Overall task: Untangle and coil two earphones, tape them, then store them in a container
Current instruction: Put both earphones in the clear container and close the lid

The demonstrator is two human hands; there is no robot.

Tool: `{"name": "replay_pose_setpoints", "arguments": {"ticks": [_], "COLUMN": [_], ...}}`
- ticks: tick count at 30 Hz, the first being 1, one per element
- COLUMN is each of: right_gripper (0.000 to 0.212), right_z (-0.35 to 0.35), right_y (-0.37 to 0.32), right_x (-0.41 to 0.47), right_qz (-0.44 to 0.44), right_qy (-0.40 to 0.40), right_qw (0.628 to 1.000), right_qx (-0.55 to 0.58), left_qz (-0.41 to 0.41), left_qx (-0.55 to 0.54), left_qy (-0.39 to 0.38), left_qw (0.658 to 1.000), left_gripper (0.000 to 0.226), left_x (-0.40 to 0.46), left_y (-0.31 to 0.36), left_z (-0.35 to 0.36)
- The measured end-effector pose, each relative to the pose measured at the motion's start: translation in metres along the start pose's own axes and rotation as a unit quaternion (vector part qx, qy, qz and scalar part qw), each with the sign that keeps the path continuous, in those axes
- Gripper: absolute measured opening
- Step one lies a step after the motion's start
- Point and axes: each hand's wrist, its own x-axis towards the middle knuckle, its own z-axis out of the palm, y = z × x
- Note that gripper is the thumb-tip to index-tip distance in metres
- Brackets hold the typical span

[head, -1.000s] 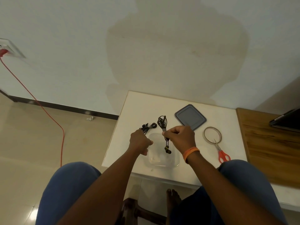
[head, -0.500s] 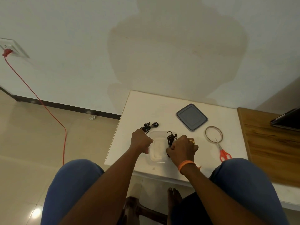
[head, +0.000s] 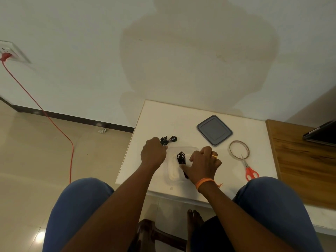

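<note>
The right hand [head: 201, 165] hovers over the clear container [head: 171, 176], fingers loosely spread, holding nothing; 1 coiled earphone [head: 181, 159] lies inside. The left hand [head: 152, 154], fingers curled, grips the other earphone [head: 170, 139] on the white counter [head: 163, 117]. Farther right lie the grey lid [head: 214, 130], tape roll [head: 239, 149] and red scissors [head: 250, 171].

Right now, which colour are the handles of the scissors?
Red-orange, on the scissors in the head view, beside the tape roll.
</note>
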Motion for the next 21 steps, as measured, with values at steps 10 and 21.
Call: {"name": "replay_pose_setpoints", "arguments": {"ticks": [10, 21], "right_gripper": [0.051, 0.058], "right_z": [0.005, 0.003], "right_y": [0.005, 0.003], "right_x": [-0.001, 0.005], "right_qz": [0.007, 0.039], "right_qy": [-0.023, 0.007], "right_qw": [0.978, 0.981], "right_qx": [0.206, 0.191], "left_qz": [0.158, 0.049], "left_qx": [0.189, 0.05], "left_qy": [0.023, -0.021], "left_qw": [0.969, 0.997], "left_gripper": [0.033, 0.026], "left_x": [0.009, 0.013], "left_y": [-0.019, -0.013], "left_z": [0.021, 0.018]}}
